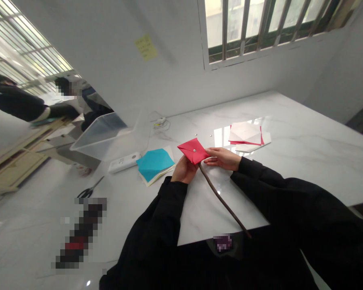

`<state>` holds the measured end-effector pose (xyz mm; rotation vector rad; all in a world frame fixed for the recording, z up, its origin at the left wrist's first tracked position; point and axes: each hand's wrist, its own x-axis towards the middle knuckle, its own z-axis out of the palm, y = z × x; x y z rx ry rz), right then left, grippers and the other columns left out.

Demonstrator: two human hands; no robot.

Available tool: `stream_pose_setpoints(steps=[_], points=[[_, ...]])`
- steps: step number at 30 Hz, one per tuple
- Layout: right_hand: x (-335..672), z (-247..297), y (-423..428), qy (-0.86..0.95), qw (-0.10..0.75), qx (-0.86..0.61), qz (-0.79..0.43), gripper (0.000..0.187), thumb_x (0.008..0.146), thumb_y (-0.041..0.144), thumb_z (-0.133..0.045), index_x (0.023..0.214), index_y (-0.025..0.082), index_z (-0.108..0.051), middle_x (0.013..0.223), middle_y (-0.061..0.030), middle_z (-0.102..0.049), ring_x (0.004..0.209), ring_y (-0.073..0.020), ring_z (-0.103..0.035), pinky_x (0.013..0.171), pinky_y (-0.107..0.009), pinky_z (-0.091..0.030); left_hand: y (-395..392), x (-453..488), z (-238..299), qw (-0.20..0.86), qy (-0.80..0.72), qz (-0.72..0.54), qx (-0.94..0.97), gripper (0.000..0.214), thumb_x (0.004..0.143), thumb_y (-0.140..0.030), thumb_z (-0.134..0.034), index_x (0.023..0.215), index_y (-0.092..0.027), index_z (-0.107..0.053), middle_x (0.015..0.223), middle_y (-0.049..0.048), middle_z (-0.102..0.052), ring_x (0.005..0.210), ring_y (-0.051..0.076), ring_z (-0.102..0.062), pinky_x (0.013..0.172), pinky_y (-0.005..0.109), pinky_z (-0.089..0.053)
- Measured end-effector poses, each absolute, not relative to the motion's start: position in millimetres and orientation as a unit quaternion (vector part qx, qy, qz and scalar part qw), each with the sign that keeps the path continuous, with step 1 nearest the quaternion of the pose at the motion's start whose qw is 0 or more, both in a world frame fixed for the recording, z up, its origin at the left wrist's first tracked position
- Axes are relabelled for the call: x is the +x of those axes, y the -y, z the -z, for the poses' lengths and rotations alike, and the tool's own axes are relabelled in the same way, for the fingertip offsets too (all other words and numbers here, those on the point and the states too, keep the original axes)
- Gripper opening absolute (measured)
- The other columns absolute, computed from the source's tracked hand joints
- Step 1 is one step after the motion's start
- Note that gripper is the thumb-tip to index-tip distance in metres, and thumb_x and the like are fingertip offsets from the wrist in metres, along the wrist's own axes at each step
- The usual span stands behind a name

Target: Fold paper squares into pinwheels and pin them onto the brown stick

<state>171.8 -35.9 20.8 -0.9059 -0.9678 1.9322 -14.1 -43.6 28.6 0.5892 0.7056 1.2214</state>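
A folded red paper square (pixel 193 150) with a small metal pin at its middle is held up over the white marble table (pixel 305 153). My left hand (pixel 184 170) is closed on its lower left edge. My right hand (pixel 222 158) pinches its right corner with the fingers together. A thin dark stick (pixel 222 201) runs from under the red paper down toward my lap. Both arms wear black sleeves.
A blue paper on white sheets (pixel 155 164) lies left of my hands, next to a white remote-like device (pixel 124 162). A clear plastic bin (pixel 104 135) stands behind, and scissors (pixel 89 190) lie at the left. Red and white folded papers (pixel 247 135) lie at the right. People sit at the far left.
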Motion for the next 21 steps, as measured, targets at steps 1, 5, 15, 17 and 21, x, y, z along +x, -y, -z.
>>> stream_pose_setpoints(steps=[1,5,15,17,21], points=[[170,-19,36,0.364,0.400,-0.343,-0.768,0.025,0.090,0.038,-0.077,0.102,0.017,-0.069,0.102,-0.0069,-0.072,0.081,-0.0120,-0.070,0.079,-0.023,-0.060,45,-12,-27,0.728,-0.318,-0.542,0.272,0.019,0.089,-0.023,-0.073,0.106,-0.015,-0.073,0.099,0.0069,-0.077,0.088,0.017,-0.072,0.082,0.027,-0.056],[167,-15,37,0.336,0.421,-0.314,-0.782,0.026,0.084,0.034,-0.083,0.099,0.018,-0.070,0.098,-0.0047,-0.074,0.080,-0.0111,-0.069,0.075,-0.021,-0.059,47,-9,-21,0.741,-0.311,-0.522,0.284,0.020,0.085,-0.026,-0.077,0.100,-0.013,-0.073,0.100,0.0088,-0.077,0.089,0.019,-0.072,0.085,0.029,-0.056],[169,-17,37,0.386,0.414,-0.331,-0.755,0.034,0.079,0.036,-0.087,0.107,0.020,-0.076,0.109,-0.0054,-0.076,0.091,-0.0127,-0.070,0.075,-0.020,-0.056,44,-9,-13,0.735,-0.312,-0.529,0.288,0.026,0.080,-0.026,-0.082,0.100,-0.013,-0.072,0.097,0.0084,-0.076,0.089,0.019,-0.073,0.084,0.029,-0.058],[168,-16,37,0.392,0.413,-0.335,-0.750,0.034,0.078,0.035,-0.087,0.107,0.021,-0.076,0.111,-0.0058,-0.076,0.093,-0.0136,-0.070,0.077,-0.021,-0.056,43,-9,-12,0.732,-0.312,-0.531,0.291,0.024,0.078,-0.026,-0.083,0.095,-0.013,-0.072,0.095,0.0081,-0.076,0.090,0.019,-0.073,0.085,0.029,-0.057],[167,-15,37,0.397,0.413,-0.338,-0.747,0.036,0.077,0.036,-0.088,0.106,0.020,-0.076,0.112,-0.0065,-0.075,0.095,-0.0150,-0.070,0.080,-0.024,-0.055,43,-8,-12,0.731,-0.314,-0.530,0.293,0.024,0.078,-0.026,-0.083,0.093,-0.013,-0.071,0.096,0.0088,-0.076,0.093,0.020,-0.073,0.087,0.030,-0.058]])
